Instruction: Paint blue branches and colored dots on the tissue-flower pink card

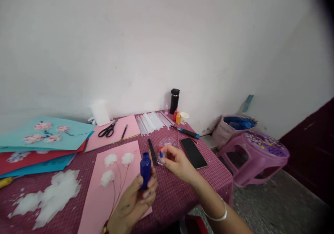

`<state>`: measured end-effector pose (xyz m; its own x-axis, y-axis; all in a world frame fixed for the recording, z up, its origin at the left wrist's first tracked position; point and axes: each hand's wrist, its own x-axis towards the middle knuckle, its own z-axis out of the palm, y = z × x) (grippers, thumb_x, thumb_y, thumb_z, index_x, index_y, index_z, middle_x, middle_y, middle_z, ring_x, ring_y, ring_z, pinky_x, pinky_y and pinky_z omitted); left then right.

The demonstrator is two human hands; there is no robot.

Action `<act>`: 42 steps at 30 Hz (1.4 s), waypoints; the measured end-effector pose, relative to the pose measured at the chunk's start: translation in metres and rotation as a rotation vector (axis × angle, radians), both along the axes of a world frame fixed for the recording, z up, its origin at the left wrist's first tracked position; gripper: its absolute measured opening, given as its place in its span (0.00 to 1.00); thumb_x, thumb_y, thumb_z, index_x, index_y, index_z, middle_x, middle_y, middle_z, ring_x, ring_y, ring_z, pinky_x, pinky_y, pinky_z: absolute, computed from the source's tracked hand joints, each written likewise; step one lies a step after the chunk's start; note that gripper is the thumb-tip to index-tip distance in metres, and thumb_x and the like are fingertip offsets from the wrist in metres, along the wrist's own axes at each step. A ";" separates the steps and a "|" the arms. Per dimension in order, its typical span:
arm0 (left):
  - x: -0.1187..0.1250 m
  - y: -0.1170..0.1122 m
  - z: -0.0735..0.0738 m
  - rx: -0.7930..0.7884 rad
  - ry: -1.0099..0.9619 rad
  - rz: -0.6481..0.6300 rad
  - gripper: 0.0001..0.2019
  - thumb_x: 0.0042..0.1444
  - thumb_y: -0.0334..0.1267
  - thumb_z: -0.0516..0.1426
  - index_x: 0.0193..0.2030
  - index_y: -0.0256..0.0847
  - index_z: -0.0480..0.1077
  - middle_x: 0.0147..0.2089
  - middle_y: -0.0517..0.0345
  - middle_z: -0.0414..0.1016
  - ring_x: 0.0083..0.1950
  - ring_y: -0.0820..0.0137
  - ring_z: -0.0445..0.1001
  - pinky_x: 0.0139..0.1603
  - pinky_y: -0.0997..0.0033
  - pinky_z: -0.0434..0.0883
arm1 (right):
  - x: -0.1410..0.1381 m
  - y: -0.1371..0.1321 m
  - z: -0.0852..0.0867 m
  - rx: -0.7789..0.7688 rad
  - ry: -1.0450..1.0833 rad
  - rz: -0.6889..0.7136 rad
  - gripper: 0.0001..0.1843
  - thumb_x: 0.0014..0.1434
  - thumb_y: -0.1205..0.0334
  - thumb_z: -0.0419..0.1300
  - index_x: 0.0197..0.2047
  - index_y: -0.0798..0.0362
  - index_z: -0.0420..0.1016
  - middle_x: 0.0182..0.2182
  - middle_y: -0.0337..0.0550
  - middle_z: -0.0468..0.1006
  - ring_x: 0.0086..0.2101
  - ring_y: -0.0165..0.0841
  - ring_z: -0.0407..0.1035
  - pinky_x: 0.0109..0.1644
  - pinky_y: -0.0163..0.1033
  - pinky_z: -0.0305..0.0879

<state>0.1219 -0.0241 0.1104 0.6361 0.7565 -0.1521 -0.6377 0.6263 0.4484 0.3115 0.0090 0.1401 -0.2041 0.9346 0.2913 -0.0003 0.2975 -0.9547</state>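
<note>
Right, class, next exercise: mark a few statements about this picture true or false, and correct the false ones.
1. The left hand holds a blue bottle. True.
2. The right hand is empty. False: it holds a small blue top.
3. Three white flowers are on a pink sheet. True.
4. The scissors lie on the phone. False: they lie on another pink sheet, well apart from the phone.
5. The black flask stands upright near the wall. True.
</note>
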 end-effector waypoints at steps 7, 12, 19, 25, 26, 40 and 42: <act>-0.010 -0.004 -0.014 0.016 -0.099 -0.113 0.16 0.53 0.43 0.67 0.44 0.35 0.75 0.26 0.66 0.60 0.20 0.87 0.48 0.20 0.88 0.52 | -0.004 -0.012 0.015 0.291 -0.205 -0.095 0.07 0.60 0.59 0.65 0.40 0.49 0.73 0.35 0.39 0.76 0.36 0.34 0.71 0.43 0.39 0.65; -0.011 -0.004 -0.015 0.031 -0.107 -0.180 0.18 0.51 0.44 0.68 0.44 0.34 0.76 0.25 0.68 0.59 0.19 0.87 0.44 0.18 0.89 0.49 | -0.004 -0.012 0.020 0.397 -0.252 -0.098 0.10 0.61 0.52 0.64 0.41 0.48 0.75 0.34 0.40 0.75 0.35 0.35 0.71 0.41 0.40 0.65; -0.010 -0.005 -0.016 0.064 -0.039 -0.225 0.19 0.50 0.45 0.69 0.43 0.33 0.75 0.24 0.67 0.59 0.18 0.87 0.46 0.18 0.87 0.49 | 0.002 -0.013 0.022 0.397 -0.266 -0.079 0.12 0.62 0.49 0.64 0.41 0.49 0.75 0.34 0.41 0.77 0.36 0.35 0.72 0.41 0.40 0.66; -0.009 -0.007 -0.015 0.065 0.041 -0.208 0.20 0.49 0.44 0.69 0.43 0.32 0.76 0.24 0.65 0.62 0.19 0.86 0.48 0.18 0.85 0.47 | 0.015 -0.015 0.033 0.447 -0.512 -0.040 0.09 0.61 0.57 0.66 0.45 0.47 0.77 0.37 0.43 0.81 0.41 0.38 0.72 0.48 0.44 0.64; -0.009 -0.007 -0.014 0.064 0.050 -0.203 0.20 0.48 0.45 0.69 0.43 0.32 0.76 0.24 0.65 0.62 0.19 0.86 0.49 0.19 0.85 0.47 | 0.017 -0.015 0.034 0.446 -0.546 -0.025 0.09 0.61 0.59 0.66 0.45 0.46 0.77 0.38 0.44 0.81 0.42 0.39 0.73 0.49 0.45 0.63; 0.002 -0.006 -0.014 0.168 0.151 -0.112 0.21 0.45 0.50 0.71 0.36 0.36 0.73 0.25 0.64 0.64 0.20 0.85 0.53 0.22 0.79 0.48 | -0.014 -0.013 0.003 -0.214 0.311 0.029 0.20 0.46 0.44 0.73 0.36 0.47 0.80 0.33 0.39 0.76 0.34 0.33 0.70 0.43 0.40 0.68; 0.002 -0.005 -0.017 0.172 0.150 -0.108 0.22 0.44 0.50 0.71 0.37 0.36 0.72 0.25 0.64 0.64 0.20 0.84 0.54 0.22 0.79 0.48 | -0.019 -0.013 -0.001 -0.244 0.367 0.025 0.19 0.46 0.45 0.74 0.36 0.48 0.80 0.33 0.39 0.77 0.34 0.32 0.70 0.43 0.38 0.67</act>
<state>0.1238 -0.0295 0.0930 0.6946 0.7084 -0.1252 -0.4898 0.5933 0.6388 0.2929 -0.0041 0.1387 -0.1521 0.9810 0.1201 -0.3571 0.0588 -0.9322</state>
